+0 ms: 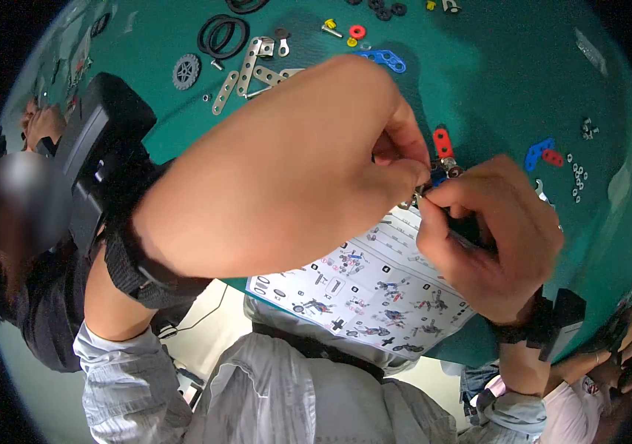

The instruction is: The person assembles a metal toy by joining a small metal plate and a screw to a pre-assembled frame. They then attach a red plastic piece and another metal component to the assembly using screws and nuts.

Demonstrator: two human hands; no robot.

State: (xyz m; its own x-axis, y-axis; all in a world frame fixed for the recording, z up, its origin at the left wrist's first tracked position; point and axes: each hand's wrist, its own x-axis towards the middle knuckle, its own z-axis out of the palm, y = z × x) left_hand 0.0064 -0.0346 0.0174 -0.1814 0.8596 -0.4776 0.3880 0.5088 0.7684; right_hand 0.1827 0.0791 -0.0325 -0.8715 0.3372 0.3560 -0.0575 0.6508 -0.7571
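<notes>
My left hand [364, 144] reaches in from the left with thumb and fingers pinched together at a small construction-kit assembly. My right hand [497, 229] is closed at the same spot from the right, thumb and index finger pinching. Between the two hands, a red perforated strip [442, 140] sticks up from the assembly, with a silver bolt or nut [452, 170] at its lower end and a bit of blue beside it. Fingers cover most of the assembly, and the tiny metal piece at the fingertips is hard to make out.
A printed instruction sheet [353, 296] lies below my hands on the green mat [501, 66]. Perforated metal strips [249, 68], black rubber rings [224, 37] and a grey wheel [186, 72] lie at upper left. Nuts [577, 177] and a blue bracket [539, 154] are right. Other people sit at both sides.
</notes>
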